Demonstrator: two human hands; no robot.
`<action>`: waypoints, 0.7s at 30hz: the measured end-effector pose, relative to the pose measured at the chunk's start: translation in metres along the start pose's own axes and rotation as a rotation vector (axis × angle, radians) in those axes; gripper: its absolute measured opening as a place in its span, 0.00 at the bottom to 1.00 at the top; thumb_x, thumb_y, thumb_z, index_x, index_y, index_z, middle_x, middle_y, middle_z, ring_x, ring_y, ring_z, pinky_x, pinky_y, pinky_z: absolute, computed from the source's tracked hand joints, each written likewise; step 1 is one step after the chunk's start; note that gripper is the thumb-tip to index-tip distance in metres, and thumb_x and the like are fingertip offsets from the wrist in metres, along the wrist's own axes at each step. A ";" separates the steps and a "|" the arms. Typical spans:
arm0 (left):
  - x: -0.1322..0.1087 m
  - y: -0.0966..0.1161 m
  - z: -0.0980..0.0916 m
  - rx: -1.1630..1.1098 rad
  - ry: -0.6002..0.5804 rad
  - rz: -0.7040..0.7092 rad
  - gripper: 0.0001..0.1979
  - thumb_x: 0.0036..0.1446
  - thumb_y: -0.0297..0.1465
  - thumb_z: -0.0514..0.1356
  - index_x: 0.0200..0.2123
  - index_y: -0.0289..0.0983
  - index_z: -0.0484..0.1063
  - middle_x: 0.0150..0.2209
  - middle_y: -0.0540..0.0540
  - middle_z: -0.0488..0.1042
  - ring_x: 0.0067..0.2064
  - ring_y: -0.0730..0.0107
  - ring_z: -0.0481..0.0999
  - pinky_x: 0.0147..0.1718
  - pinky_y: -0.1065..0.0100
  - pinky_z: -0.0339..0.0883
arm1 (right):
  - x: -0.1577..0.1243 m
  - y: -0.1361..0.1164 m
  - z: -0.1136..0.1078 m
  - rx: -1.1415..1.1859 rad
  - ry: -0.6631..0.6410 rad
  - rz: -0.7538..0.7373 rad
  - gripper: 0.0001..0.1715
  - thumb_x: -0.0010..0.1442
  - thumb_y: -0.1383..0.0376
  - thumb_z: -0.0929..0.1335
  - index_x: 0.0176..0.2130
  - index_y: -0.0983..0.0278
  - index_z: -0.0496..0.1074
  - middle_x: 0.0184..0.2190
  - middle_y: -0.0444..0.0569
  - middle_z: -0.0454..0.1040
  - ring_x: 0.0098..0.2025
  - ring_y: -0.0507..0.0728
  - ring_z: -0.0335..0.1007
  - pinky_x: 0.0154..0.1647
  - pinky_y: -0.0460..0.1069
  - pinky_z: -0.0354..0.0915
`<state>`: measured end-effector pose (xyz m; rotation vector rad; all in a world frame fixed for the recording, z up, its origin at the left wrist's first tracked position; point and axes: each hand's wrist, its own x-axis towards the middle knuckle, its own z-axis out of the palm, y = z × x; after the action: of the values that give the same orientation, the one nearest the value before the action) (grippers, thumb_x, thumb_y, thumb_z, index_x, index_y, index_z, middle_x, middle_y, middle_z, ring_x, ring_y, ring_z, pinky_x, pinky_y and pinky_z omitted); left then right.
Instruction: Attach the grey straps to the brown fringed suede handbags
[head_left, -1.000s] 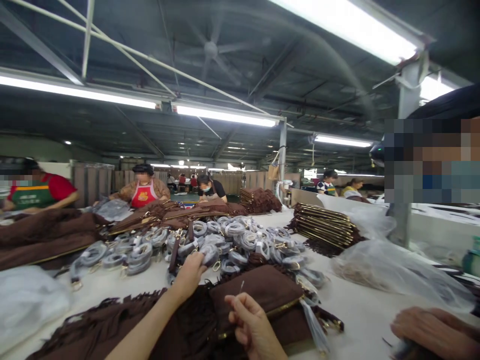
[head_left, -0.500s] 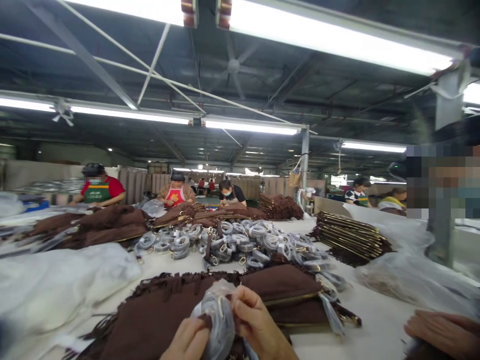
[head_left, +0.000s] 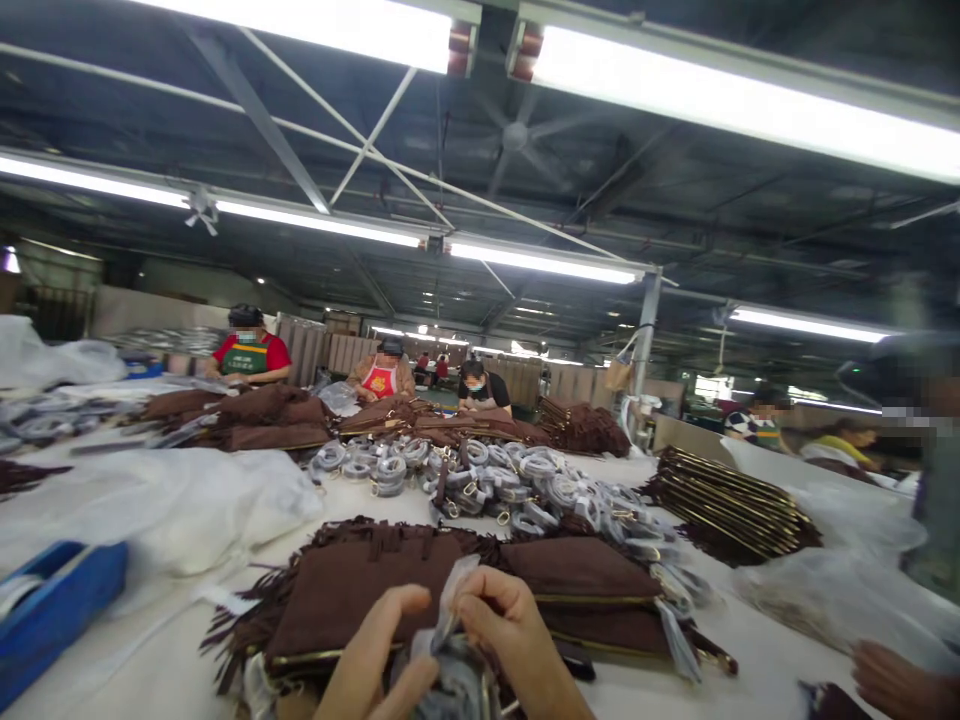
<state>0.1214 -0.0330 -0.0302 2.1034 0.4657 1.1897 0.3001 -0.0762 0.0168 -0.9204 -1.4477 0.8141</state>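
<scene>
A coiled strap wrapped in clear plastic (head_left: 454, 675) is between my hands at the bottom middle. With thumb and fingers pinched together, my right hand (head_left: 510, 625) grips the plastic at the top of this coil. My left hand (head_left: 375, 650) is at the coil's left side, thumb and forefinger spread apart; its lower part is cut off by the frame. Under and behind both hands lie brown fringed bags (head_left: 367, 590) with gold zips. Another brown bag (head_left: 581, 575) rests to the right, a plastic-wrapped piece hanging from its zip end.
Behind the bags spreads a heap of plastic-wrapped coiled straps (head_left: 517, 480). A blue tape dispenser (head_left: 67, 610) stands at left, near white plastic sheeting (head_left: 202, 500). Stacked zipped bags (head_left: 739, 505) are at right. A co-worker's hand (head_left: 904, 680) shows at lower right.
The view has swung left, bringing the blue tape dispenser into sight. My left hand's fingers have spread apart from their earlier grip on the coil. My right hand still pinches the plastic.
</scene>
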 end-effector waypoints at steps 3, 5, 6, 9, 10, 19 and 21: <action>0.018 0.005 0.008 -0.066 -0.057 -0.084 0.18 0.62 0.39 0.53 0.52 0.37 0.70 0.47 0.43 0.76 0.49 0.60 0.73 0.51 0.66 0.65 | 0.004 0.002 0.010 -0.069 0.040 -0.057 0.20 0.54 0.54 0.71 0.21 0.64 0.67 0.19 0.40 0.62 0.23 0.50 0.55 0.27 0.45 0.55; 0.026 0.001 0.016 -0.120 -0.111 -0.097 0.19 0.65 0.40 0.49 0.48 0.36 0.73 0.44 0.44 0.77 0.45 0.62 0.74 0.50 0.66 0.67 | 0.006 0.009 0.012 -0.111 0.053 -0.085 0.20 0.55 0.55 0.70 0.20 0.64 0.66 0.20 0.41 0.64 0.25 0.51 0.57 0.29 0.45 0.57; 0.028 -0.004 0.020 -0.138 -0.108 -0.099 0.20 0.65 0.40 0.48 0.49 0.36 0.73 0.44 0.43 0.77 0.46 0.62 0.75 0.51 0.66 0.66 | 0.006 0.015 0.012 -0.139 0.058 -0.090 0.19 0.56 0.56 0.69 0.20 0.64 0.66 0.21 0.42 0.65 0.26 0.51 0.58 0.30 0.46 0.57; 0.024 -0.028 0.031 -0.139 -0.052 -0.101 0.22 0.64 0.43 0.49 0.52 0.37 0.70 0.48 0.43 0.76 0.51 0.62 0.73 0.56 0.66 0.62 | 0.001 0.032 0.005 -0.277 0.041 -0.075 0.17 0.57 0.58 0.68 0.21 0.63 0.65 0.22 0.42 0.66 0.27 0.52 0.59 0.32 0.46 0.57; 0.022 -0.037 0.034 -0.120 -0.037 -0.102 0.22 0.64 0.44 0.49 0.52 0.38 0.69 0.47 0.43 0.77 0.51 0.62 0.73 0.55 0.66 0.62 | -0.001 0.036 0.002 -0.330 0.020 -0.068 0.17 0.57 0.58 0.68 0.22 0.63 0.65 0.22 0.42 0.66 0.28 0.52 0.60 0.32 0.46 0.57; 0.005 -0.076 0.052 0.108 -0.030 -0.071 0.25 0.64 0.48 0.43 0.32 0.38 0.71 0.30 0.46 0.74 0.32 0.68 0.73 0.34 0.73 0.67 | -0.002 -0.011 -0.028 -0.463 0.194 -0.109 0.09 0.59 0.61 0.66 0.29 0.63 0.69 0.24 0.41 0.64 0.27 0.52 0.59 0.29 0.45 0.57; 0.004 -0.067 0.049 0.090 -0.048 -0.069 0.24 0.65 0.47 0.43 0.33 0.38 0.71 0.30 0.47 0.74 0.33 0.69 0.72 0.35 0.74 0.67 | 0.000 -0.024 -0.024 -0.578 0.064 -0.118 0.07 0.56 0.66 0.67 0.27 0.63 0.71 0.24 0.42 0.67 0.27 0.51 0.61 0.28 0.44 0.57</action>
<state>0.1666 -0.0012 -0.0930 2.1690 0.5740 1.0950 0.3224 -0.0872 0.0402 -1.2611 -1.6963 0.2691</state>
